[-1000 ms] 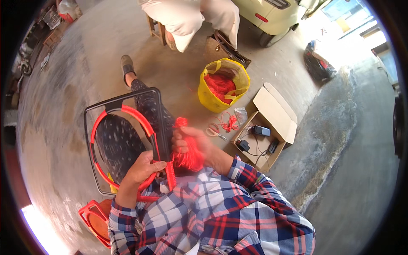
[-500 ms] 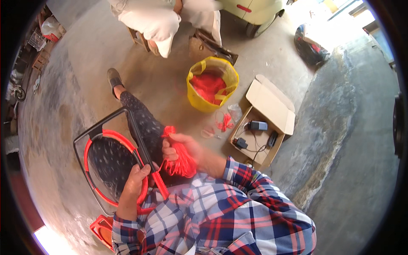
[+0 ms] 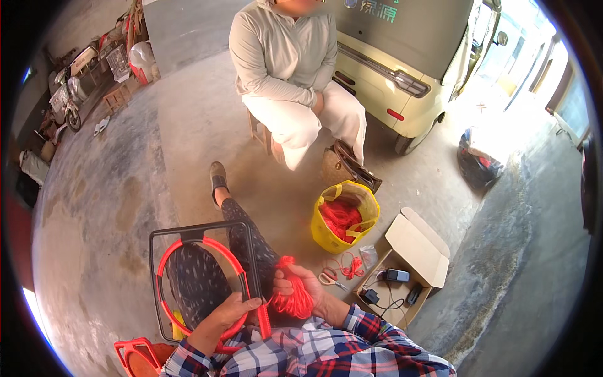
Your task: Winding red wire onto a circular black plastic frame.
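A black rectangular frame (image 3: pixel 200 230) with a round ring inside it, mostly wrapped in red cord (image 3: pixel 228 254), rests over my thighs. My left hand (image 3: pixel 233 309) is closed on the near right side of this frame, its thumb on the bar. Just below that grip, a short stretch of the side bar is also wrapped in red cord. To the right, my right hand (image 3: pixel 304 283) is wrapped round a bundle of red cord (image 3: pixel 294 305), whose loops hang below the fingers. Whether a strand links bundle and frame I cannot make out.
Ahead stands a yellow bag (image 3: pixel 328 234) of red cord. Scissors (image 3: pixel 333 280) and a small red cord coil (image 3: pixel 353 269) lie near an open cardboard box (image 3: pixel 417 244) holding electronics. A seated person (image 3: pixel 282 56), a brown handbag (image 3: pixel 336 166) and a vehicle (image 3: pixel 402 81) are beyond.
The view has tilted upward, so the seated person and vehicle show more fully and nearer things sit lower. Both hands keep their holds on the frame and the cord bundle.
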`<state>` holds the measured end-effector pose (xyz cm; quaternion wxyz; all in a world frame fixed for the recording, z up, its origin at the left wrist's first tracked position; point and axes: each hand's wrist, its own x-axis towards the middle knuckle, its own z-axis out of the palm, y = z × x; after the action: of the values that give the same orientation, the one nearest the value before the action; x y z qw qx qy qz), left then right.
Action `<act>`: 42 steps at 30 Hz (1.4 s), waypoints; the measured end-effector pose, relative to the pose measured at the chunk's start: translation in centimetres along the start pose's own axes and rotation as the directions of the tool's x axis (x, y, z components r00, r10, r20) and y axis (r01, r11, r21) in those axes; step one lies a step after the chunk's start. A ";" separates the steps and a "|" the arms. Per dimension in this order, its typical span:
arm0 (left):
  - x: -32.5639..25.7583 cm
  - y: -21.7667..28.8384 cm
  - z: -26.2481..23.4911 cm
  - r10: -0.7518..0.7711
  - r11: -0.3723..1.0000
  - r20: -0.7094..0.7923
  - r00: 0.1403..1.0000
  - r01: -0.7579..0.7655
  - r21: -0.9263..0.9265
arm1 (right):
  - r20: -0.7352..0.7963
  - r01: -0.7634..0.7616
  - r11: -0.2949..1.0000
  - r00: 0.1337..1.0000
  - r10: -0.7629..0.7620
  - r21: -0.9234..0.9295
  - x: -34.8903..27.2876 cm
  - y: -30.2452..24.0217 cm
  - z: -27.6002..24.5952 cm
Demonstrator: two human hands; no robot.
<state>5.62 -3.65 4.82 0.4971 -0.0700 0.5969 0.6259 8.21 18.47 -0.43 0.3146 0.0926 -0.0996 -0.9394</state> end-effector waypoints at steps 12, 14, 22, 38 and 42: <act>0.9 -0.7 -1.0 0.048 0.998 0.036 0.998 -0.049 0.032 | -0.023 0.027 0.999 0.999 -0.028 -0.040 0.3 -0.2 0.2; 0.9 -0.8 -1.0 0.057 0.998 0.037 0.998 -0.058 0.039 | -0.012 0.016 1.000 1.000 -0.016 -0.017 0.3 -0.2 0.0; 0.9 -0.5 -0.9 0.048 0.997 0.022 0.999 -0.049 0.066 | -0.030 0.019 1.000 0.999 -0.019 -0.022 0.3 -0.3 0.1; 0.8 -0.4 -0.6 0.012 1.000 0.026 1.000 -0.012 0.009 | -0.025 0.187 0.914 0.977 -0.210 -0.360 -0.7 -0.9 1.4; 0.6 -0.2 -0.4 0.032 0.999 0.036 0.999 -0.032 0.006 | 0.208 0.595 0.722 0.802 -0.560 -0.353 -4.0 -3.3 8.6</act>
<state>5.25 -3.72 4.22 0.4979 -0.0477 0.5908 0.6331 7.41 24.64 7.48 0.0135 0.0117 0.1157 -0.9931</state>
